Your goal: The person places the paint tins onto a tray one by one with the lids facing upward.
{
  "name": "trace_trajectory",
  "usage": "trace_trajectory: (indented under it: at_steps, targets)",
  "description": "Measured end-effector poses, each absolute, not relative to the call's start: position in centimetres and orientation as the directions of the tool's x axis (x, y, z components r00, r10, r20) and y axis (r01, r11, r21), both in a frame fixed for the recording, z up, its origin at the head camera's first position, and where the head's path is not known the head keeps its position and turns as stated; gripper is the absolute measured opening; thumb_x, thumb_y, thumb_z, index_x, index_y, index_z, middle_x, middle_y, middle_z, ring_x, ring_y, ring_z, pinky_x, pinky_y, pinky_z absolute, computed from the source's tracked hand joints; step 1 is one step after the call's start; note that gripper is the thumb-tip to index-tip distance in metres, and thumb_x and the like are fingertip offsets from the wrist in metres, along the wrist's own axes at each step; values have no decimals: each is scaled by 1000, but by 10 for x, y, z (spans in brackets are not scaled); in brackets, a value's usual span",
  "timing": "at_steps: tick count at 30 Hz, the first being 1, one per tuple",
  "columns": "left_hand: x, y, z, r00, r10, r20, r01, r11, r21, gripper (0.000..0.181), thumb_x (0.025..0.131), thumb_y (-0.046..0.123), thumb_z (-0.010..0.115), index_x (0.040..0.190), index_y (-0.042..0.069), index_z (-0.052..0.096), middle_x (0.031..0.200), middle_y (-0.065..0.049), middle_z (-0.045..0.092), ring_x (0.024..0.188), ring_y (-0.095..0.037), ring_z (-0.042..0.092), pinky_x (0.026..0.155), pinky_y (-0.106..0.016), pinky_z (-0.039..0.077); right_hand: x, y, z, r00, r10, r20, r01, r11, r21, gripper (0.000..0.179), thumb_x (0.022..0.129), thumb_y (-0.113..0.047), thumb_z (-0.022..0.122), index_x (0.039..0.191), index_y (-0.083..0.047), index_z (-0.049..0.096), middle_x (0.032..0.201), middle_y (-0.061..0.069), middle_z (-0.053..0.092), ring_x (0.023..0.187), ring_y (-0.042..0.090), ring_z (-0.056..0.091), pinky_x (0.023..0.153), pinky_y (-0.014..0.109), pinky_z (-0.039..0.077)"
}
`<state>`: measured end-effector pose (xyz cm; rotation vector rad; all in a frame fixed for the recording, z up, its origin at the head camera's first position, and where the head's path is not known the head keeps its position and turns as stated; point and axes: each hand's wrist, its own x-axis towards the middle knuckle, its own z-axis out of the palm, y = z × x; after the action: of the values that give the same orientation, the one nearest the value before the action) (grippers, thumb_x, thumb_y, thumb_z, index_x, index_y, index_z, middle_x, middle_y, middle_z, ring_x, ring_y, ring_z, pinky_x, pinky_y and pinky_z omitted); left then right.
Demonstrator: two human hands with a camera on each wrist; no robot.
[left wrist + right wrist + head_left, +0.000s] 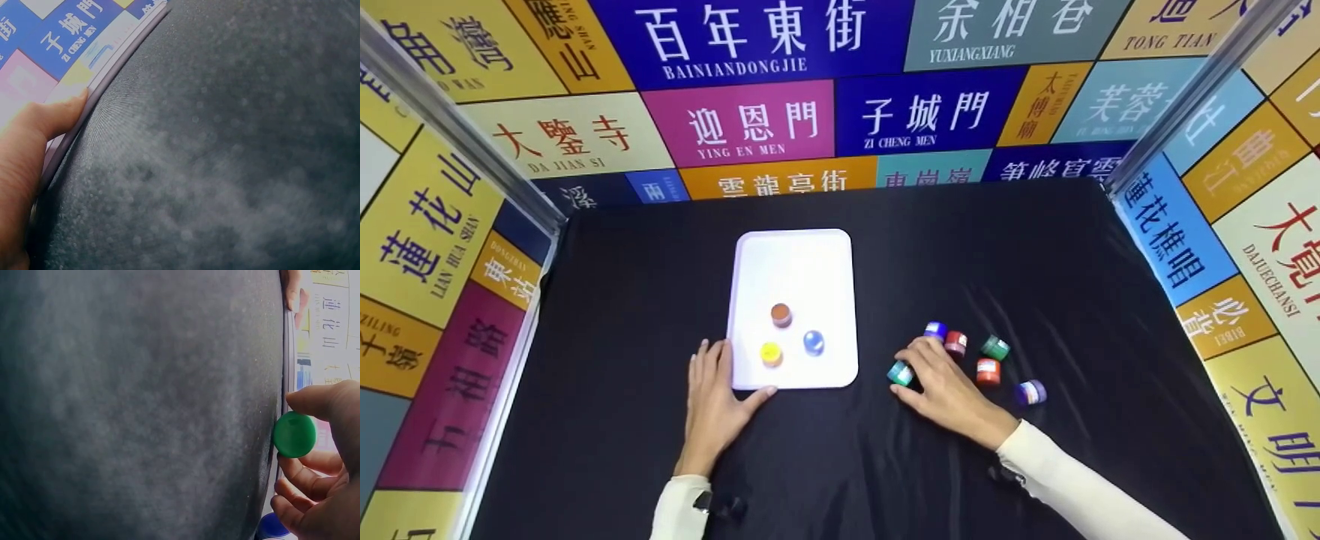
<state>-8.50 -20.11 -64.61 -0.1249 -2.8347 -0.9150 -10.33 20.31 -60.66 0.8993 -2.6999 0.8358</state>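
Observation:
My left hand (711,405) rests at the near left corner of a white tray (795,262). Its fingers lie straight along the left side, and the thumb (70,109) touches the near rim. Around a small green jar (900,373), my right hand (941,382) has its thumb and fingers bent. The right wrist view shows the round green lid (294,434), with a finger close below it and a narrow gap to the thumb. On the tray stand a brown jar (781,315), a yellow jar (770,353) and a pale blue round item (814,343).
Beside the right hand are a blue jar (935,330), a red jar (956,343), a dark green jar (996,347), an orange-red jar (988,371) and a purple jar (1031,391). Black cloth (637,300) covers the table. Printed panels (765,124) stand behind and on both sides.

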Motion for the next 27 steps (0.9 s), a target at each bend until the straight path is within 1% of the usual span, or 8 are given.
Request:
trace_trajectory:
  at_steps: [5,10,13,17,22,27]
  targets:
    - [-86,-202,-647,-980,38,196,144,814,563,115,84,56,92,166,-4,39,169,-26,40,167,-46,18,137,-59,6,-103,202,-607,-803,-494,333,-595,657,-462,45,89,-17,92,126,-1,72,123,11,68,123,31,59,107,44,53]
    - [-86,-201,-647,-980,39,195,145,812,565,115,84,56,92,167,-4,39,170,-26,39,167,-46,18,137,-59,6,-105,201,-604,-811,-483,331,-584,632,-509,44,88,-13,92,127,-4,73,125,10,69,125,30,59,109,45,52]
    - [-86,-202,-648,-980,36,194,142,812,566,114,85,56,92,167,-3,39,170,-26,39,167,-46,18,137,-59,6,-108,199,-602,-803,-481,351,-595,616,-517,44,87,-11,92,127,-3,73,126,10,70,125,31,59,110,47,51]
    - [-85,-201,-647,-982,35,187,137,811,569,114,85,55,93,167,-4,39,171,-27,38,167,-46,18,137,-59,6,-113,195,-600,-809,-467,358,-586,586,-559,44,86,-8,92,125,-3,74,124,10,71,125,31,60,109,48,52]
    - [-84,-201,-647,-984,36,174,130,811,570,115,85,56,92,167,-4,38,172,-27,38,167,-46,17,137,-58,5,-122,190,-598,-840,-430,331,-534,543,-649,41,86,-4,91,124,-2,74,120,7,72,122,28,60,108,45,51]
    - [-85,-200,-646,-983,33,183,134,807,576,114,84,55,92,166,-4,39,171,-28,38,167,-47,18,137,-60,6,-133,183,-597,-851,-417,318,-510,516,-688,40,87,-6,91,123,-3,74,117,5,73,118,26,61,105,41,49]
